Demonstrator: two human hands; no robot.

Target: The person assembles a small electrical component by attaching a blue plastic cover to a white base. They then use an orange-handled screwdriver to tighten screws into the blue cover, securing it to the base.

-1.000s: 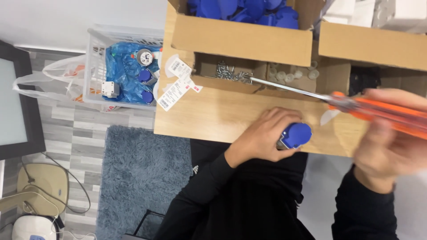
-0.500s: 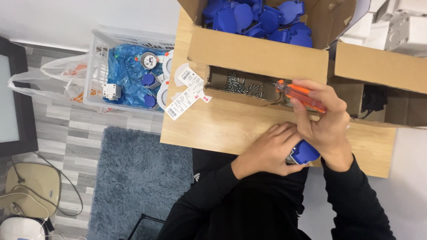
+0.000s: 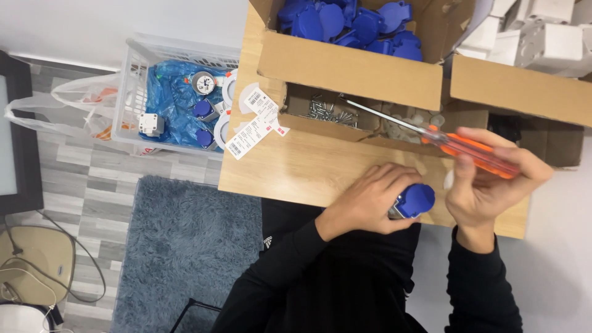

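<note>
Hands at work over a wooden tabletop (image 3: 296, 172), seen from above. Left hand (image 3: 370, 200) is clamped around a blue plastic socket part (image 3: 414, 201), pinning it at the table's near edge; only its rounded blue end shows past the fingers. Right hand (image 3: 487, 185), at 3 o'clock of that part, is closed on the orange handle of a screwdriver (image 3: 456, 145), whose steel shaft runs toward 10 o'clock, its tip over a shallow cardboard box of screws (image 3: 327, 111). At 12 o'clock an open carton (image 3: 351, 74) holds many more blue socket parts; white boxes (image 3: 542, 40) stand at 1 o'clock. Off the table at 9 o'clock, a white basket (image 3: 139, 80) carries a blue bag and small fittings, with paper labels (image 3: 256, 123) at the table corner. Good practice, judging from this pose — keep the part braced firmly against the table, bring the blade square to the screw head, and press along the shaft's axis so the tip does not slip toward the holding fingers.
</note>
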